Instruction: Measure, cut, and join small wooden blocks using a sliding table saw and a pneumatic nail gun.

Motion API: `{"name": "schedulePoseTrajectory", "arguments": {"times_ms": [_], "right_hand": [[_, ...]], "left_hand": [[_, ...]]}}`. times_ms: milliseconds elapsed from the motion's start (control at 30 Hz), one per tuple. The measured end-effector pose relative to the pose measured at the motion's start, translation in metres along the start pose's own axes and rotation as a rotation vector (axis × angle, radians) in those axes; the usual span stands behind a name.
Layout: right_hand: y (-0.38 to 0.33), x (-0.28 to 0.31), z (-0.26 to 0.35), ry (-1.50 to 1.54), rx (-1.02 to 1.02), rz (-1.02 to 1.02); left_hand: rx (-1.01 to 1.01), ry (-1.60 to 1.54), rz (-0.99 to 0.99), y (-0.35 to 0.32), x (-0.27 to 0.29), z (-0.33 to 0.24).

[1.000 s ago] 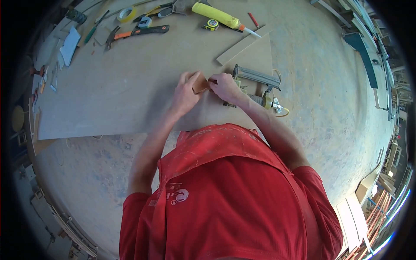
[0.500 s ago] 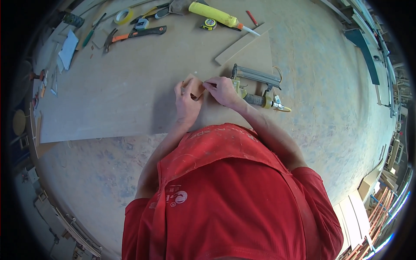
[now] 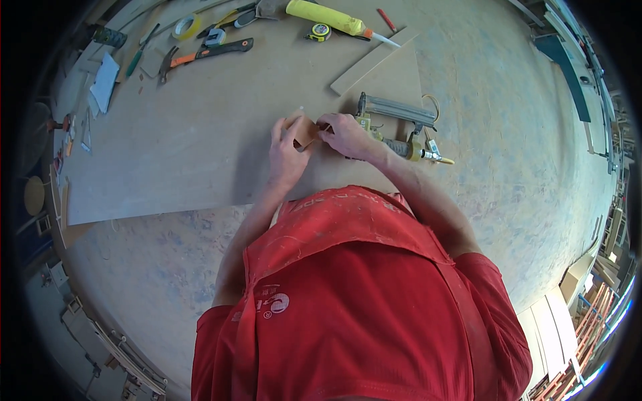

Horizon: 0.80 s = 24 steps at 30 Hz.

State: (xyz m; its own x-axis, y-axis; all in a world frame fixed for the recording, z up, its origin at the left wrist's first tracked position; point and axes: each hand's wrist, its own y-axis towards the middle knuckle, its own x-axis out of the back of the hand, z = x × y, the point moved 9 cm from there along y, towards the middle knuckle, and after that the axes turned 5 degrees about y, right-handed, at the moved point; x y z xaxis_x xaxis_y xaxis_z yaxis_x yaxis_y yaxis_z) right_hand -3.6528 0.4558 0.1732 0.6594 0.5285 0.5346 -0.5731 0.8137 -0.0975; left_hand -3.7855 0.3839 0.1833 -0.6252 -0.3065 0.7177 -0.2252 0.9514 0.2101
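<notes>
A small tan-brown, flat-sided piece (image 3: 307,131) is held just above the board; whether it is wood or folded sandpaper I cannot tell. My left hand (image 3: 288,160) grips it from the left, with fingers and thumb on its sides. At its right edge, my right hand (image 3: 349,137) is closed in a pinch, the fingertips touching or nearly touching the piece. What those fingertips hold, if anything, is too small to make out. Just right of my right hand a nail gun (image 3: 399,115) lies on its side, with an air fitting (image 3: 431,156) on its handle.
Beyond my hands lie a wood strip (image 3: 371,67), a yellow caulk tube (image 3: 328,17), a tape measure (image 3: 319,32) and a red pencil (image 3: 386,19). A hammer (image 3: 210,53), yellow tape roll (image 3: 186,27) and green-handled screwdriver (image 3: 137,59) lie far left. The large board's front edge (image 3: 160,212) runs near me.
My right hand has shifted slightly, its fingers closer in against the piece's right edge. The piece is tilted a little differently in my left hand. The whole view has moved slightly.
</notes>
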Motion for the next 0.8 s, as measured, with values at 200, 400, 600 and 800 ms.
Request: {"name": "schedulePoseTrajectory", "arguments": {"times_ms": [200,400,600,800], "right_hand": [[0.001,-0.009,0.0,-0.127,0.222,0.141],[0.001,-0.014,-0.008,-0.203,0.291,0.144],[0.0,-0.009,0.003,-0.165,0.306,0.129],[0.001,0.008,0.011,-0.013,-0.111,0.154]], "left_hand": [[-0.064,-0.007,0.183,0.008,-0.005,-0.003],[-0.096,-0.005,0.126,0.006,-0.003,-0.005],[-0.086,0.005,0.152,0.007,-0.003,-0.005],[-0.082,0.026,0.163,0.006,-0.006,-0.004]]}}
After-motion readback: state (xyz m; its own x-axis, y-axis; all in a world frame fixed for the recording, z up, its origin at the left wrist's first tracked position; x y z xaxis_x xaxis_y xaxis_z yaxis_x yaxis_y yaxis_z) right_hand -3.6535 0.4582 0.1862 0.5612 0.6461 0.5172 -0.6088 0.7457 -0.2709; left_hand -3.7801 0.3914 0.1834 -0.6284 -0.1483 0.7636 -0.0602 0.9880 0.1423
